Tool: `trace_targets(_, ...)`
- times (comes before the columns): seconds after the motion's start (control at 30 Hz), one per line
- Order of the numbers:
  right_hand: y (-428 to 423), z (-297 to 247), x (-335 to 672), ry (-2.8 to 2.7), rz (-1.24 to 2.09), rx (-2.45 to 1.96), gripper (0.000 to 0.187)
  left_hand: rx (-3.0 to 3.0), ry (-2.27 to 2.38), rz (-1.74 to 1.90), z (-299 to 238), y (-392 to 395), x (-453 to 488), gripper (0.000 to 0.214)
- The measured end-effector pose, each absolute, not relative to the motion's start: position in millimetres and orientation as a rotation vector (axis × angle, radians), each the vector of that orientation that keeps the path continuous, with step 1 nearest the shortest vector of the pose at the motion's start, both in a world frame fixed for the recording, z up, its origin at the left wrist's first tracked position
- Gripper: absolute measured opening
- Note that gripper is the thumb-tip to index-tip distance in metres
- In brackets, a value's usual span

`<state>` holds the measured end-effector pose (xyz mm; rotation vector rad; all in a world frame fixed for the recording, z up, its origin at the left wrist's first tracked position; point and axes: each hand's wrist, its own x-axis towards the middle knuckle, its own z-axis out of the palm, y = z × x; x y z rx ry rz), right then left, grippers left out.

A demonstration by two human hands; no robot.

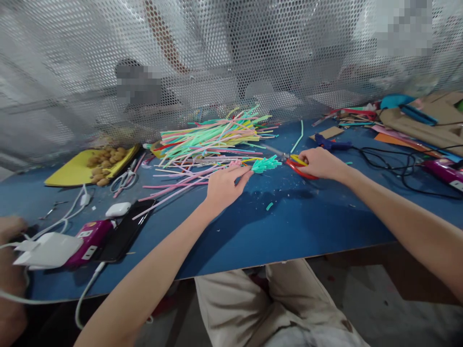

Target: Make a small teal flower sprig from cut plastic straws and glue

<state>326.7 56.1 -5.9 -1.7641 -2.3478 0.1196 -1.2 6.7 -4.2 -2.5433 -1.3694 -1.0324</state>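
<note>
My left hand [227, 187] is closed, with thumb and fingers pinching a bushy teal bunch of short pipe-cleaner pieces [266, 165]. Just to the right, my right hand [321, 163] grips a pair of pliers with red and yellow handles [303, 169]. The metal head of the pliers points left, close to the tip of the teal bunch. Some pink fuzzy pieces [236, 164] show behind my left hand, and a teal offcut [269, 206] lies on the table in front. Whether the plier jaws touch the bunch, I cannot tell.
A heap of coloured pipe cleaners [213, 137] lies behind my hands. At left are a phone [126, 231], chargers with cables and a yellow tray [68, 168] with brown lumps. A dark blue glue gun [331, 142] and its cord lie right. Perforated metal [210, 48] stands behind.
</note>
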Motion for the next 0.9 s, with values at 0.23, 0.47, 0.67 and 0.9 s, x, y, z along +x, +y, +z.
trace_targets(0.23,45.1,4.9,329.0,-1.961,0.131,-1.47,0.058,-2.57,-1.38,-1.238,4.9,-0.4,0.8,0.048)
trace_targets(0.47,33.0,3.6,319.7,-2.035,0.385,-1.195,0.05,-2.492,-1.357,-1.3,6.0,-2.6,-0.1,0.048)
trace_targets(0.67,37.9,-1.6,316.7,-2.218,0.209,-1.072,0.056,-2.416,-1.334,-1.351,6.1,-4.3,0.3,0.046)
trace_targets(0.9,34.6,-0.6,318.4,-2.134,-0.006,-1.087,0.046,-2.437,-1.271,-1.317,1.3,-4.5,0.8,0.039)
